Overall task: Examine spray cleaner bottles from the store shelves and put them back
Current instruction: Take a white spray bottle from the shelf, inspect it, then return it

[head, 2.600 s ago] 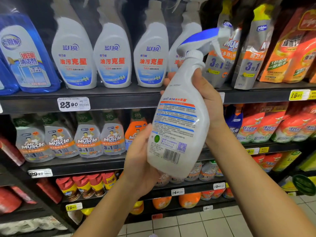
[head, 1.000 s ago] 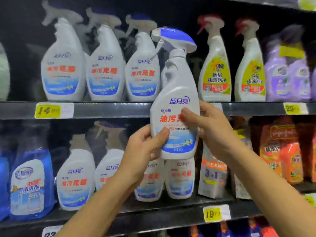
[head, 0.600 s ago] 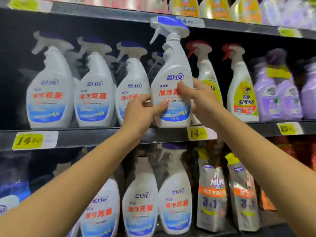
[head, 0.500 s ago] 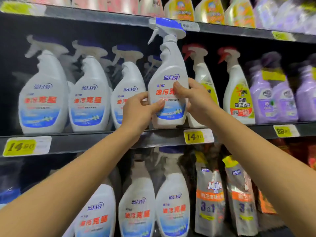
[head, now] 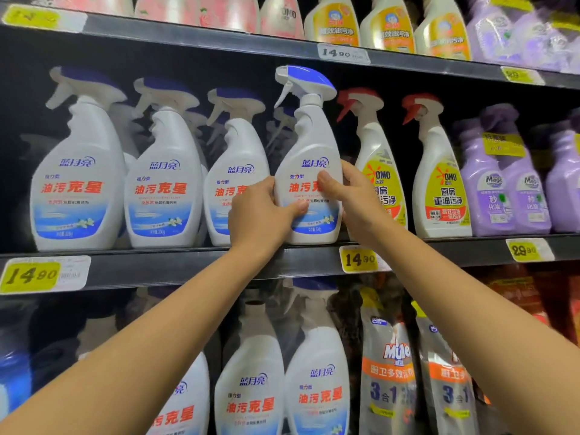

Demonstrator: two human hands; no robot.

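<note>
The yellow 14.90 tag (head: 359, 259) on the front edge of the shelf (head: 188, 266) is taken as the mark. Just above and to the left of the tag, the bottle (head: 309, 142) is held upright. It is white with a blue trigger head, its nozzle is turned left and its label is faced outward. Its base is seen level with the shelf edge; whether it is fully set down cannot be told.

The bottle is gripped low on the body by both hands. The left hand (head: 260, 211) is curled round the left side, with the thumb laid across the lower part of the label. The right hand (head: 354, 199), directly above the tag, is wrapped round the right side, with the thumb pressed on the red characters.

Further left of the tag, three white bottles (head: 163, 183) of the same kind are lined along the shelf, the nearest partly covered by the left hand. Above and right of the tag, two OMO bottles (head: 442, 183) with red triggers are stood, the nearer partly hidden by the right hand. Far right of the tag, purple bottles (head: 502, 189) are seen, blurred. Below the tag, silver pouches (head: 389, 365) are stood, and down-left of it lower bottles (head: 317, 387) of the same white kind.
</note>
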